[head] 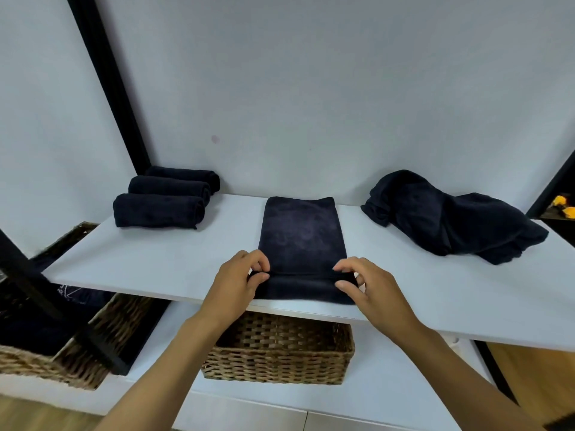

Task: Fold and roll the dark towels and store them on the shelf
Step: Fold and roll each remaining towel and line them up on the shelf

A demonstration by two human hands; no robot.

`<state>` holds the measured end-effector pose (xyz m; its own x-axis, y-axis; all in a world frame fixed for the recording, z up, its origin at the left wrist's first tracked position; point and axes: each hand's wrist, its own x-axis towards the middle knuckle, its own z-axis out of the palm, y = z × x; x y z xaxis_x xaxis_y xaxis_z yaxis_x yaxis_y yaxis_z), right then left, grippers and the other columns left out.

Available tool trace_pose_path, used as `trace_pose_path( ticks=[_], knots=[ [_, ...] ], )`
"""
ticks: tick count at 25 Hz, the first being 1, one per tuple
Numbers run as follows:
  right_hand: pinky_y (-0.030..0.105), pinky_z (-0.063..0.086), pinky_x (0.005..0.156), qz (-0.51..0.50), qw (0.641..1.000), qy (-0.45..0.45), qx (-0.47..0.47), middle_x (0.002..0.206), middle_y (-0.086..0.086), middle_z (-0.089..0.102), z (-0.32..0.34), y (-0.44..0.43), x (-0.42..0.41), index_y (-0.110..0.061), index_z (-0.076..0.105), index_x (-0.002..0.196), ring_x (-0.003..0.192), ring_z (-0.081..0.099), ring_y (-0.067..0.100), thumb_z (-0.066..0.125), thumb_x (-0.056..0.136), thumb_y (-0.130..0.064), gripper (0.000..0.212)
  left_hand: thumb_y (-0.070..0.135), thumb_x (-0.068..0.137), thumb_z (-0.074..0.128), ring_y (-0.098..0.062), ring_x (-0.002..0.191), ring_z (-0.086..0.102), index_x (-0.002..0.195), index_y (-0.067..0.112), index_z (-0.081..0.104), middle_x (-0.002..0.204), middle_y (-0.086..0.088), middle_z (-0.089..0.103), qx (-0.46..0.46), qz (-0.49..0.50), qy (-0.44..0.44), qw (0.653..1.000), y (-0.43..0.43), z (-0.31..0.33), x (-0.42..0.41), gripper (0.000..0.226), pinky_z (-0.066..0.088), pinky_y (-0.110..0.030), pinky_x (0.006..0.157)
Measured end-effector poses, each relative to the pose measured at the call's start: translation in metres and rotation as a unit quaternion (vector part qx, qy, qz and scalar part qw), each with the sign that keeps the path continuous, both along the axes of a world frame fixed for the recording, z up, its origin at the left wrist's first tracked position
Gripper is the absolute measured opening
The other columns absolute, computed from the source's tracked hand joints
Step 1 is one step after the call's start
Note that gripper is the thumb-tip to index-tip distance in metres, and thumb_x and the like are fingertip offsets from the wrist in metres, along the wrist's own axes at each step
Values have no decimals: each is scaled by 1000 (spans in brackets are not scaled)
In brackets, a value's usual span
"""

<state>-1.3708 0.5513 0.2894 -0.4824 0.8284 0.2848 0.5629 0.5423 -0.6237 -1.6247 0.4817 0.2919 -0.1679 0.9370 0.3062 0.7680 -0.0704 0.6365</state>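
- Where the lower white shelf [389, 387] runs nearest, a brown woven wicker basket [280, 353] stands on it in the middle. A second woven basket [46, 365] with dark cloth inside sits to the left.
- Just above, at the near edge of the upper white shelf board [149, 265], both hands are closed on the near end of a long, flat-folded dark towel [303, 237]. The left hand [239, 281] pinches its left corner between thumb and curled fingers. The right hand [370, 290] pinches the right corner the same way.
- Between the hands the near end is turned over on itself into a low first roll. The rest of the strip lies flat, pointing away toward the wall.
- Folding this towel looks finished, and the rolling step seems only just started.
- The next move likely calls for both hands to push the roll away evenly and keep it tight, so that the side edges stay in line. The soft cloth could skew or loosen if one side leads.
- Farther off on the left, three rolled dark towels [161, 206] lie side by side, touching, beside a black upright post [109, 82].
- On the far right lies a loose heap of unfolded dark towels [448, 219], apparently waiting their turn.
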Motion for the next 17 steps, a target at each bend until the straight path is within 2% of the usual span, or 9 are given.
trace_pose_path(
  ticks=[2, 3, 5, 7, 9, 10, 13, 15, 17],
  knots=[
    [8, 42, 79, 0, 992, -74, 99, 108, -9, 60, -5, 4, 2, -26, 70, 100, 92, 55, 6, 63, 91, -14, 17, 15, 95, 58, -7, 79, 56, 92, 28, 65, 97, 11, 55, -8, -9, 37, 999, 2, -2, 0, 15, 41, -7, 71],
    [15, 48, 78, 9, 981, -111, 159, 108, -4, 63, -6, 6, 3, -23, 74, 95, 93, 58, 11, 67, 87, -8, 18, 15, 95, 56, -8, 81, 55, 97, 26, 68, 101, 11, 54, -5, -16, 69, 997, 0, -5, -1, 16, 41, -7, 72],
    [26, 55, 72, 56, 951, -160, 258, 102, -1, 68, -5, 10, 8, -20, 75, 91, 89, 64, 18, 67, 83, -6, 18, 17, 94, 56, -7, 83, 52, 101, 21, 70, 106, 9, 55, 25, -30, 159, 986, -7, -6, -2, 17, 46, -17, 74],
    [24, 50, 76, 108, 951, -186, 223, 103, -6, 68, -1, 8, 11, -22, 70, 100, 90, 63, 14, 54, 91, -28, 20, 29, 89, 55, -13, 88, 52, 99, 19, 72, 104, 5, 58, 62, -61, 259, 962, -13, -7, -7, 22, 50, -31, 75],
    [20, 42, 84, 119, 961, -198, 151, 113, -10, 64, 0, 12, 14, -25, 63, 115, 100, 58, 10, 50, 92, -47, 34, 42, 85, 53, -17, 91, 54, 101, 18, 74, 101, 4, 61, 68, -86, 333, 937, -15, -9, -14, 36, 48, -32, 76],
    [19, 39, 87, 118, 963, -202, 137, 117, -12, 61, -1, 15, 14, -26, 60, 121, 104, 55, 8, 53, 91, -48, 37, 45, 85, 53, -17, 91, 55, 104, 18, 73, 100, 5, 63, 64, -95, 345, 932, -14, -11, -17, 39, 47, -30, 76],
    [13, 35, 85, 104, 977, -160, 93, 114, -16, 57, -3, 22, 7, -28, 61, 119, 102, 46, 3, 55, 95, -39, 27, 35, 90, 61, -12, 97, 53, 118, 21, 68, 104, 6, 68, 31, -86, 270, 959, -11, -12, -21, 32, 38, -21, 84],
    [13, 37, 82, 92, 987, -123, 47, 109, -17, 54, -1, 24, 3, -26, 63, 112, 99, 45, 1, 52, 98, -31, 19, 28, 96, 56, -5, 101, 46, 129, 23, 60, 111, 6, 65, 11, -65, 184, 981, -5, -11, -19, 34, 32, -14, 88],
    [16, 38, 81, 83, 990, -114, 12, 105, -14, 55, -1, 27, 0, -26, 61, 108, 97, 47, 1, 47, 100, -28, 16, 24, 100, 48, -2, 101, 44, 132, 25, 55, 114, 8, 60, -12, -47, 118, 992, 2, -10, -15, 33, 32, -9, 85]
  ],
)
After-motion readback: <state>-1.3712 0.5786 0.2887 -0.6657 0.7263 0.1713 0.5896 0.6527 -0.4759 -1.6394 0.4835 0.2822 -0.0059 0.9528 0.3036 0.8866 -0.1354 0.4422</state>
